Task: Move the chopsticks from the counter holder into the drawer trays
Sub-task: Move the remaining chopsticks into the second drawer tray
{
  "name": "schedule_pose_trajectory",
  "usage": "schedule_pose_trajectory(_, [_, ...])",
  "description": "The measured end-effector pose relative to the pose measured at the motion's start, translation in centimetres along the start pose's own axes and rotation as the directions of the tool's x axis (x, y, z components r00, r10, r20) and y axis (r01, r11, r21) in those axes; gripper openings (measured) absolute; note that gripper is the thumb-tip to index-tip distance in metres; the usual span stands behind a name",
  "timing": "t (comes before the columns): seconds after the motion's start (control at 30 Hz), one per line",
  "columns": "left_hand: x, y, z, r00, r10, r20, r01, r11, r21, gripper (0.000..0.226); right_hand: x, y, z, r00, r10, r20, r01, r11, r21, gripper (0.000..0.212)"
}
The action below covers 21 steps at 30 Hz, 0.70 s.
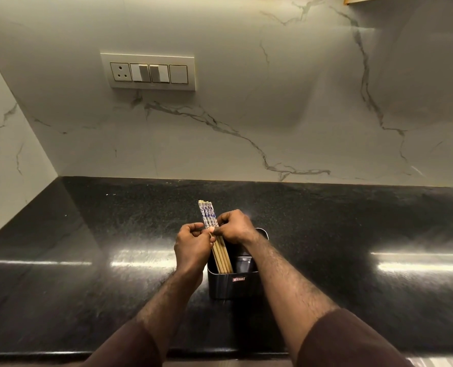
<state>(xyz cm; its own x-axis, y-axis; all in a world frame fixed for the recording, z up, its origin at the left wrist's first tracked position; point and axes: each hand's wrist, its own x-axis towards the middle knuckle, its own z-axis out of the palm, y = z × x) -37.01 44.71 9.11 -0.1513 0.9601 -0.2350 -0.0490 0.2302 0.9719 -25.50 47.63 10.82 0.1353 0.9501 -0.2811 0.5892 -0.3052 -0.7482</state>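
Fingers [197, 229] of the left hand [191, 247] curl in against the bundle of chopsticks [214, 234], thumb and fingertips pinching the sticks from the left side at about their middle. Right hand [234, 226] meets them from the other side, its fingers [224, 218] bent round the same bundle just below the patterned tops, so both hands hold the chopsticks at once, nearly touching each other.

Four or so chopsticks show, pressed side by side. Their upper ends, printed blue and white, stick up above the hands and lean toward the upper left of the frame; their plain wooden shafts run down into the left compartment of the holder [233, 284]. That holder is a dark, squarish metal caddy with a small label on its near face, standing on the black speckled desk [87, 260] just below the middle of the picture. Its right compartment is partly hidden by the right wrist, and what it contains cannot be made out.

Both forearms come in from the bottom edge, with dark brown sleeves [352, 340] at the lower corners. Behind the desk rises a white marble-veined wall [246, 102], carrying a switch plate with a socket [148, 71] in the upper left.
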Motion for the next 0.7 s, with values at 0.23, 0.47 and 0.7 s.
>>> schedule_pose_trajectory(0.23, [0.0,0.1,0.1,1.000,0.014,0.005,-0.014,1.000,0.008,0.018,-0.1,0.2,0.2,0.999,0.008,-0.050,-0.006,1.000,0.031,0.018])
schedule_pose_trajectory(0.47, [-0.2,0.3,0.5,0.998,0.031,0.057,-0.032,0.999,0.018,0.015,-1.3,0.6,-1.9,0.985,-0.007,-0.175,0.038,0.984,0.174,0.029])
schedule_pose_trajectory(0.7, [-2.1,2.3,2.0,0.898,0.097,0.429,-0.093,0.995,-0.030,0.019,-3.5,-0.3,-6.3,0.982,-0.113,-0.153,0.176,0.847,0.502,0.020])
